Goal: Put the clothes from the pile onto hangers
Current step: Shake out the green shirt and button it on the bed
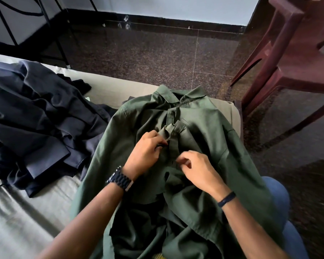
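A green button-up shirt (204, 131) lies spread over my lap and the bed's edge, collar pointing away from me. My left hand (146, 150) pinches the left side of its button placket between thumb and fingers. My right hand (196, 169) pinches the placket fabric a little lower, fingers curled. A pile of dark navy clothes (36, 116) lies on the bed to the left. No hanger shows in view.
The bed's pale sheet (22, 217) fills the lower left. Dark speckled floor tiles (148, 53) lie ahead. Stacked maroon plastic chairs (292, 53) stand at the right. A black metal frame (51, 27) stands at the back left.
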